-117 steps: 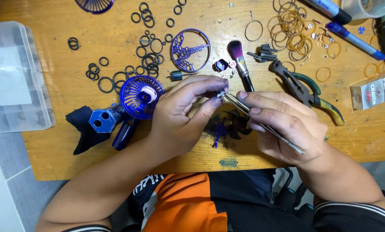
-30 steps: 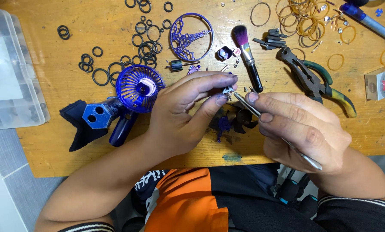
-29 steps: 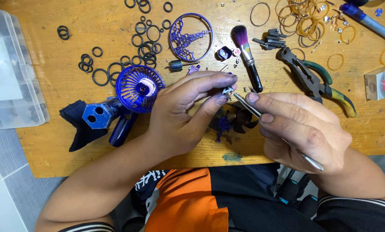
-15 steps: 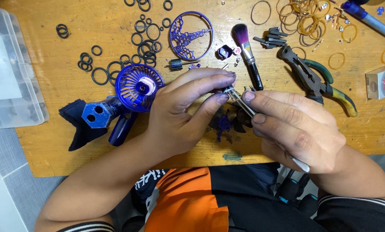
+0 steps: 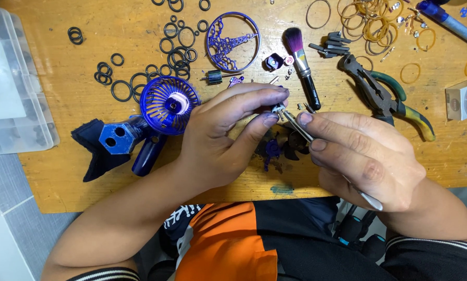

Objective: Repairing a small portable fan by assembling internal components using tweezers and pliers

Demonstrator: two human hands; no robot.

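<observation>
Risk: small metal part (image 5: 278,109) pinched in left hand (image 5: 220,140) may slip | right hand (image 5: 363,161) grips tweezers (image 5: 301,127) at it, apparently | wooden table (image 5: 61,171) cluttered with black rings (image 5: 140,78), so part could get lost.

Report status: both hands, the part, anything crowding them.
Left hand pinches small metal part. Right hand holds tweezers on it. Dark fan blade lies underneath.

Small part (image 5: 278,109) pinched in your left hand (image 5: 220,138): too tiny to identify. Tweezers (image 5: 301,127) mostly buried under your right hand (image 5: 366,156). Dark fan blades (image 5: 285,148) half hidden beneath fingers. Clear plastic box (image 5: 15,99) cut by left edge.
</observation>
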